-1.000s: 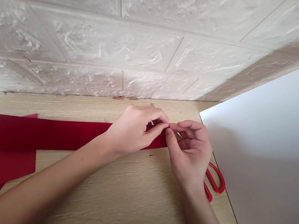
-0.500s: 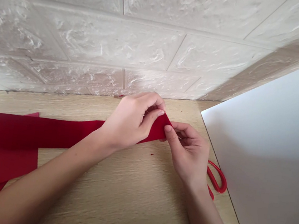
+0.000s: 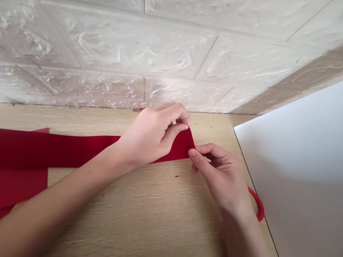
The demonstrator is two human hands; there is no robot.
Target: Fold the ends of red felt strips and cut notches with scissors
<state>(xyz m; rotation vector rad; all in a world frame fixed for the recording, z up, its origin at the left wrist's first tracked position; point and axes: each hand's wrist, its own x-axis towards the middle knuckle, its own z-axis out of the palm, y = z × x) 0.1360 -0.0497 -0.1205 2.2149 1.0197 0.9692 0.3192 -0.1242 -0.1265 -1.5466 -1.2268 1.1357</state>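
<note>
A long strip of dark red fabric [image 3: 76, 148] runs from the left edge of the head view to my hands. My left hand [image 3: 150, 136] pinches the upper corner of its right end between thumb and forefinger. At the lower corner of that same end, my right hand [image 3: 223, 175] grips the fabric with thumb and fingertips. A small pale glint shows by the right fingers, too small to name. The left hand and forearm hide part of the strip.
More red fabric pieces [image 3: 6, 186] lie under the strip at left. A red scissor handle [image 3: 260, 206] shows beside my right wrist, near a large white board [image 3: 311, 173]. Red scraps dot the wooden table [image 3: 148, 221], which meets a white brick-patterned wall [image 3: 116, 41].
My right hand has shifted slightly down and right, still at the strip's end, and its forearm covers more of the scissor handle. My left hand keeps nearly the same hold.
</note>
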